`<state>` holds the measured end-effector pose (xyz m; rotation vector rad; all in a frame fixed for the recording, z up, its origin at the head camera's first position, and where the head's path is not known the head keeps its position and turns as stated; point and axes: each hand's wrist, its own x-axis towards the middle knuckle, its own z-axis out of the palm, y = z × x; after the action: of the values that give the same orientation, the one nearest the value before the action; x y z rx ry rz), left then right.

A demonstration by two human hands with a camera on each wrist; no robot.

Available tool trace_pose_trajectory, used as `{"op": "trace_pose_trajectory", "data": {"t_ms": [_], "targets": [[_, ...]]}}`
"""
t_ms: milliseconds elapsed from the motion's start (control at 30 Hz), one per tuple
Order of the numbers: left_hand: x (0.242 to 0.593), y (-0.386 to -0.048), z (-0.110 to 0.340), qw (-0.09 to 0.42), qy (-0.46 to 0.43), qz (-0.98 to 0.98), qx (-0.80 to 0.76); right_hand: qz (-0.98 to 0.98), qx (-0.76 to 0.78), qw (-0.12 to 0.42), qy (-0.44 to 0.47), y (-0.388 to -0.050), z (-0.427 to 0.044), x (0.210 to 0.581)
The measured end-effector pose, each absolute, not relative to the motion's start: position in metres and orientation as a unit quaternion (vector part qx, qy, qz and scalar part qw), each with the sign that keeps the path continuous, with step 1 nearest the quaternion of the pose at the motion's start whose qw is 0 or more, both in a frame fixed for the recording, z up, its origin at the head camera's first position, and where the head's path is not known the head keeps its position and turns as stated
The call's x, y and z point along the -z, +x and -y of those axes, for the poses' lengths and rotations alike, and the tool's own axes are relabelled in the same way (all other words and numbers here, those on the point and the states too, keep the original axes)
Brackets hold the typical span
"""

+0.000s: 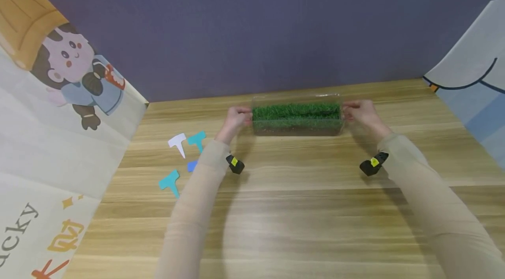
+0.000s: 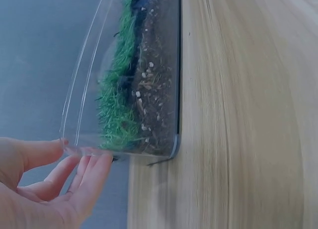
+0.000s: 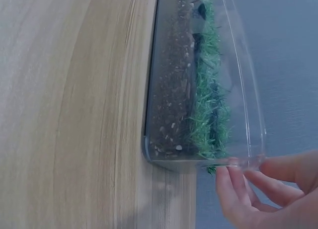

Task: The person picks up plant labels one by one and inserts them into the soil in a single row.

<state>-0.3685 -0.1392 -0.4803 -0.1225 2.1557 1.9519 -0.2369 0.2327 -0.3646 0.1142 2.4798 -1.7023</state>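
Note:
A long clear plastic planter box (image 1: 297, 131) stands on the wooden table near the dark back panel. Inside it, green artificial grass (image 1: 296, 110) lies over dark soil (image 2: 153, 95) flecked with white bits. My left hand (image 1: 236, 119) holds the box's left end, its thumb at the rim and fingers against the end wall. At the opposite end, my right hand (image 1: 364, 113) grips the box in the same manner. In both wrist views the thumb meets the rim corner and the fingertips touch the wall below it.
Left of my left forearm lie T-shaped plant labels: a white one (image 1: 178, 142), a teal one (image 1: 196, 138) and another teal one (image 1: 170, 182). A blue piece (image 1: 192, 166) is partly hidden by the sleeve. The dark panel (image 1: 252, 29) rises behind the table (image 1: 307, 213).

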Motion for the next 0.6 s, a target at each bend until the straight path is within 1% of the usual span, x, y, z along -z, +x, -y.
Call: {"op": "trace_pose_trajectory", "data": {"t_ms": [33, 67, 167, 233, 267, 333, 367, 433, 500, 533, 567, 600], "targets": [[0.471, -0.361, 0.138, 0.123, -0.045, -0.739, -0.660, -0.816, 0.572, 0.071, 0.037, -0.237, -0.233, 0.365], [0.472, -0.361, 0.140, 0.132, -0.049, -0.741, -0.657, -0.812, 0.578, 0.077, 0.034, -0.236, -0.233, 0.364], [0.478, -0.362, 0.146, 0.148, -0.050, -0.742, -0.652, -0.810, 0.578, 0.089, 0.028, -0.234, -0.234, 0.364], [0.485, -0.363, 0.151, 0.151, -0.034, -0.735, -0.660, -0.816, 0.570, 0.096, 0.021, -0.232, -0.234, 0.363], [0.497, -0.369, 0.157, 0.150, -0.024, -0.725, -0.672, -0.819, 0.565, 0.100, 0.017, -0.230, -0.234, 0.363], [0.500, -0.366, 0.162, 0.151, -0.013, -0.724, -0.673, -0.823, 0.557, 0.108, 0.008, -0.227, -0.233, 0.363], [0.485, -0.352, 0.160, 0.154, -0.016, -0.731, -0.665, -0.825, 0.554, 0.112, 0.006, -0.225, -0.233, 0.362], [0.473, -0.336, 0.160, 0.153, -0.013, -0.744, -0.651, -0.825, 0.552, 0.120, 0.001, -0.222, -0.233, 0.361], [0.447, -0.310, 0.154, 0.151, -0.026, -0.758, -0.634, -0.825, 0.552, 0.126, -0.001, -0.219, -0.232, 0.361], [0.437, -0.298, 0.153, 0.149, -0.012, -0.753, -0.641, -0.821, 0.556, 0.129, 0.001, -0.218, -0.232, 0.361], [0.419, -0.281, 0.148, 0.150, -0.023, -0.758, -0.635, -0.818, 0.559, 0.133, 0.003, -0.216, -0.232, 0.361], [0.418, -0.277, 0.146, 0.148, -0.026, -0.760, -0.632, -0.814, 0.565, 0.136, 0.003, -0.215, -0.231, 0.361]]}}
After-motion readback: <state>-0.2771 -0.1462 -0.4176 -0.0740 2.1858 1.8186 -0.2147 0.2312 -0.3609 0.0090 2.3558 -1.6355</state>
